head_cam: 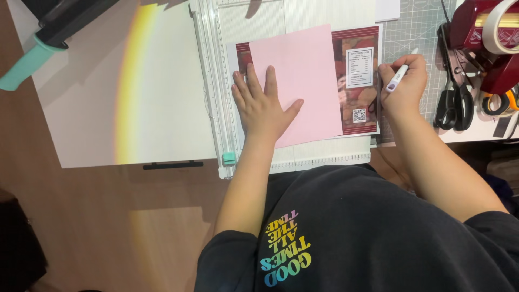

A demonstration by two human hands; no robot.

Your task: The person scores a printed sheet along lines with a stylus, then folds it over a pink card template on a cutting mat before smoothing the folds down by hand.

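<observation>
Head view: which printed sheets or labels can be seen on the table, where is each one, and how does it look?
Printed sheet: flat on the paper trimmer, partly under the pink paper; dark red with a photo pattern.
White label panel: on that sheet, near the right hand; a small rectangle.
Square code: below the panel; black and white.

The flat sheet of card [297,81] under my left hand [262,105] was plain pale pink. Beneath it lay a printed label sheet [359,81] in dark red with brownish mottling and white panels. The slim pen [397,78] in my right hand [403,84] was white with a lilac tip. The paper trimmer [221,97] was white with a mint-green slider. The scissors [454,103] had black handles.
</observation>
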